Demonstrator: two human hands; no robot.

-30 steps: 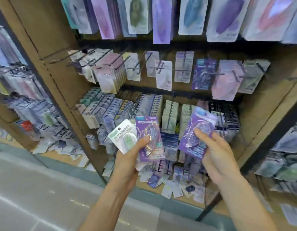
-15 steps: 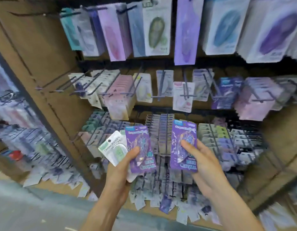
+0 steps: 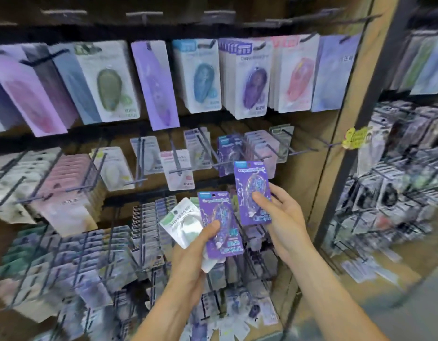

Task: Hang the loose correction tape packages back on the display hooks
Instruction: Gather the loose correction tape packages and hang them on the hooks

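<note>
We face a wooden display rack in a shop, its rows of dark metal hooks crowded with carded correction tapes. In front of it our right hand holds up one purple correction tape package, thumb curled over its front and fingers behind, upright and just below a hook row that carries matching purple packs. Whether its hanging hole touches a hook we cannot tell. Our left hand grips a fanned bunch lower down: a second purple package in front under the thumb and a white-and-green package tilted behind it. Large carded tapes hang along the top row. Loose packs lie along the bottom ledge.
</note>
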